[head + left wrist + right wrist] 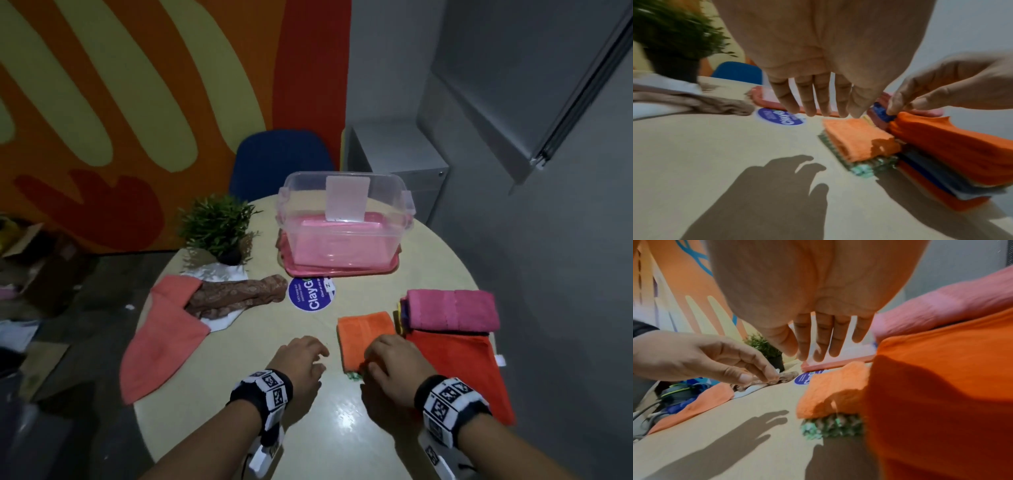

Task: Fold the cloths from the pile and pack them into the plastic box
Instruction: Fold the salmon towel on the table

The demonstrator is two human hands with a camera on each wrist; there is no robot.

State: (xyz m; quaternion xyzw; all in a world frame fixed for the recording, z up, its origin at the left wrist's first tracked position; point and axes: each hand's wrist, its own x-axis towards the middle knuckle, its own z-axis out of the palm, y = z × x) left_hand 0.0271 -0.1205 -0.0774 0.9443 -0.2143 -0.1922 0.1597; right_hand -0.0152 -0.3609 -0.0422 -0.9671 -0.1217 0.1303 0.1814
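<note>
A clear plastic box [298,222] stands at the table's far side on a pink lid [342,270]. The loose pile lies at the left: a salmon cloth [164,339], a brown patterned cloth [236,296] and a white cloth [219,322]. A small folded orange cloth [366,329] [857,139] lies on a green patterned cloth [865,168] [830,426]. Beside it are a red-orange cloth [455,363] and a folded pink towel [452,310] on a stack. My right hand [373,359] [824,353] hovers over the small orange cloth's near end, fingers straight. Just left of that cloth, my left hand [318,356] [818,112] hangs empty above bare table.
A potted plant [219,226] stands at the back left, next to the pile. A round blue sticker [311,294] marks the table's middle. A blue chair [281,161] stands behind the table. Cardboard boxes [30,260] sit on the floor at the left.
</note>
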